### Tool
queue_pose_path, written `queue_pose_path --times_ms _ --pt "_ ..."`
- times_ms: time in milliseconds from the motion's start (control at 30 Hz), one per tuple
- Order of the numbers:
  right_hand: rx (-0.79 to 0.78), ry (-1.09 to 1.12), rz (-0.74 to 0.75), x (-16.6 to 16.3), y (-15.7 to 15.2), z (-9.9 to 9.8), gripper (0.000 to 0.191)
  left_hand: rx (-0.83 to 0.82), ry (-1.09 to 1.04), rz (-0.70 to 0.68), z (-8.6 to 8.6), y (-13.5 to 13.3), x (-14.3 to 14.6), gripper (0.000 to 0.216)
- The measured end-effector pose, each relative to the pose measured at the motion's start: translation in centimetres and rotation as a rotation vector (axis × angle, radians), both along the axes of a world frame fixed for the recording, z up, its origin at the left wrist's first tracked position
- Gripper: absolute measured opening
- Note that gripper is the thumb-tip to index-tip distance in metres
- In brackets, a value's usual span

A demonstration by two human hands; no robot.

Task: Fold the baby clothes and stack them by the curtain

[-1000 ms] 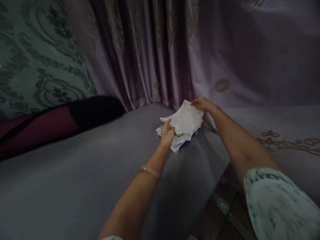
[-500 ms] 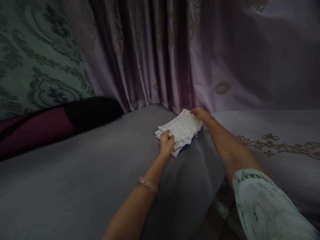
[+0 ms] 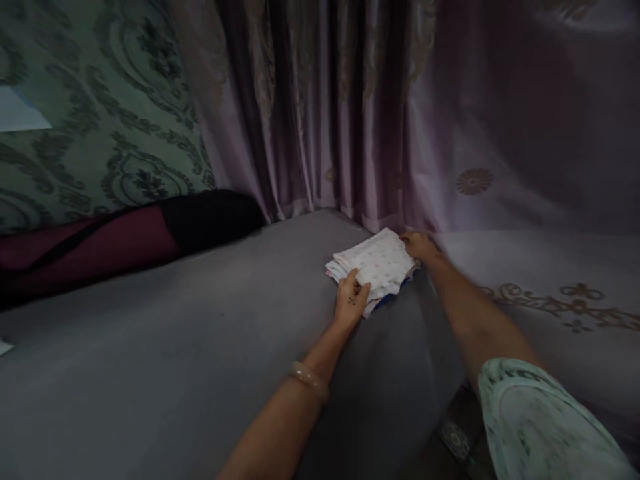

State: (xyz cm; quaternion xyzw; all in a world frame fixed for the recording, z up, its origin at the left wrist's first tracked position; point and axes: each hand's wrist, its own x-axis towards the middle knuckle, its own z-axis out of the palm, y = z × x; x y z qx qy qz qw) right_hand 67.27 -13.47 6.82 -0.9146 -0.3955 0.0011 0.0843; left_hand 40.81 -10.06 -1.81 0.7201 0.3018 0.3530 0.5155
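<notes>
A small stack of folded white cloths with faint dots lies near the far corner of a grey mattress; a blue layer peeks out underneath. My left hand rests on the stack's near edge, fingers on the top cloth. My right hand grips the stack's far right corner, close to the curtain. A pale bangle circles my left wrist.
Mauve curtains hang behind the mattress and drape over a surface at the right. A maroon and black bolster lies along the green patterned wall. A strip of floor shows at lower right.
The top cloth was held raised above the stack and now lies flat on it. Both hands came down with it and stay on its edges. The view shifted slightly.
</notes>
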Motion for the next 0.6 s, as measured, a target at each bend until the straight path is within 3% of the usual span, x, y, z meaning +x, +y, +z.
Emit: queue_pose_path --times_ms 167,333,467,600 --pt "-0.027 -0.046 -0.092 -2.1 0.3 1.1 0.042 0.103 0.111 -0.156 1.0 -0.1 -1.5 0.054" --pt "0.095 -0.286 -0.117 -5.4 0.2 0.9 0.04 0.208 0.204 -0.247 1.9 0.7 -5.6 0.046" --pt "0.276 -0.376 -0.036 -7.9 1.2 0.2 0.039 0.216 0.351 -0.309 2.4 2.7 -10.2 0.03" --pt "0.424 -0.411 0.114 -12.3 3.8 -0.4 0.034 0.221 0.446 -0.356 3.4 4.8 -15.1 0.029"
